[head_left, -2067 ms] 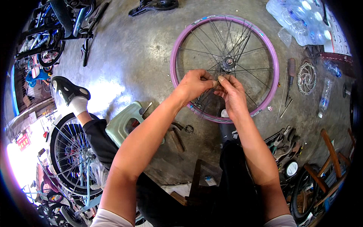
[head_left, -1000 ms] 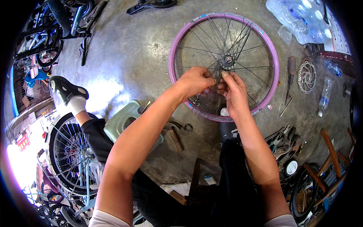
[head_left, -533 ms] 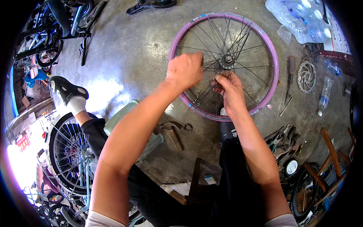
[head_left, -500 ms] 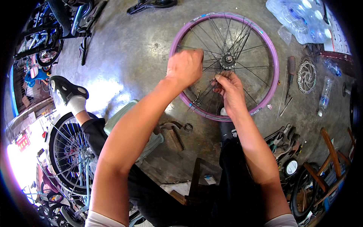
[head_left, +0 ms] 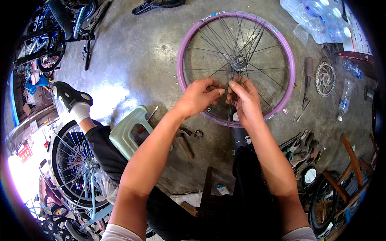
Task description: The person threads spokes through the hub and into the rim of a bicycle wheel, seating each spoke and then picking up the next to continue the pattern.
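Note:
A purple-rimmed bicycle wheel [head_left: 288,64] lies on the concrete floor before me, its dark hub [head_left: 239,62] amid black spokes. My left hand [head_left: 199,96] is over the wheel's lower left, fingers and thumb curled toward each other; whatever is between them is too small to make out. Just to its right, my right hand [head_left: 246,102] pinches at a thin spoke below the hub, thumb and fingers pressed together. The lower part of the rim passes partly behind my hands.
Right of the wheel lie a screwdriver [head_left: 309,68], brake rotor [head_left: 325,78], bottle pack [head_left: 317,20], loose bottle [head_left: 344,104], tool pile [head_left: 301,150] and wooden frame [head_left: 350,160]. A green stool [head_left: 122,140] and upright wheel [head_left: 62,164] are lower left; bikes [head_left: 60,32] and a saddle [head_left: 157,6] higher up.
My left hand, raised left of the hub half a second ago, has come down beside my right hand. My right hand stays below the hub. More of the stool now shows.

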### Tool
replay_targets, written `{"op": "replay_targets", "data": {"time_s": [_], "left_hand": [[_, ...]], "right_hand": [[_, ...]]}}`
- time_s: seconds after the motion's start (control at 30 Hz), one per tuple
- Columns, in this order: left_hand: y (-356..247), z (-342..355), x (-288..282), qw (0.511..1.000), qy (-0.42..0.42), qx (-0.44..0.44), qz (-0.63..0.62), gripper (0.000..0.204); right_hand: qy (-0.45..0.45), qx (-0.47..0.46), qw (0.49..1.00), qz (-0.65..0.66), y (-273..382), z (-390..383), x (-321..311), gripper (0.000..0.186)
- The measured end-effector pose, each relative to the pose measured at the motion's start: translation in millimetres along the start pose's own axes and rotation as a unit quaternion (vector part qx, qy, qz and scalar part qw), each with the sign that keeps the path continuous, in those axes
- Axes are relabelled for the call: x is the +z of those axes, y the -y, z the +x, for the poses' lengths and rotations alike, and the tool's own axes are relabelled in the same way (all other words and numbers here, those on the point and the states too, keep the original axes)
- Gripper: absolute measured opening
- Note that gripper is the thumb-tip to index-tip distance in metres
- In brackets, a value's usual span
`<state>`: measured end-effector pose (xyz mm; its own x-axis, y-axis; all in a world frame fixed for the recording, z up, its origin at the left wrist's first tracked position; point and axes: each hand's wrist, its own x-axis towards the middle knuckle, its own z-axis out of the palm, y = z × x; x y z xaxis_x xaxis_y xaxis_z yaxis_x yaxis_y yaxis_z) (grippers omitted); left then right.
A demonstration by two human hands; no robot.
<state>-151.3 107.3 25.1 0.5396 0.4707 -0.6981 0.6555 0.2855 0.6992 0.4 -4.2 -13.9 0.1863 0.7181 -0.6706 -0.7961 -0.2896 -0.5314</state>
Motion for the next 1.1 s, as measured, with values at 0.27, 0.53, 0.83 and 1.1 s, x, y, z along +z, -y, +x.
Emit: {"op": "replay_targets", "data": {"time_s": [0.27, 0.53, 0.83, 1.1], "left_hand": [[7, 12, 0, 0.978, 0.127, -0.034, -0.161, 0.034], [12, 16, 7, 0.971, 0.083, -0.072, -0.213, 0.035], [-16, 19, -8, 0.966, -0.126, 0.054, 0.22, 0.039], [-15, 13, 21, 0.936, -0.271, 0.163, 0.152, 0.023]], "right_hand": [[0.056, 0.06, 0.997, 0.01, 7, -29, 5, 0.029], [0.044, 0.082, 0.993, -0.067, 14, -32, -13, 0.031], [0.042, 0.088, 0.993, -0.069, 9, -34, -3, 0.033], [0.027, 0.08, 0.994, -0.07, 1, -34, 0, 0.029]]}}
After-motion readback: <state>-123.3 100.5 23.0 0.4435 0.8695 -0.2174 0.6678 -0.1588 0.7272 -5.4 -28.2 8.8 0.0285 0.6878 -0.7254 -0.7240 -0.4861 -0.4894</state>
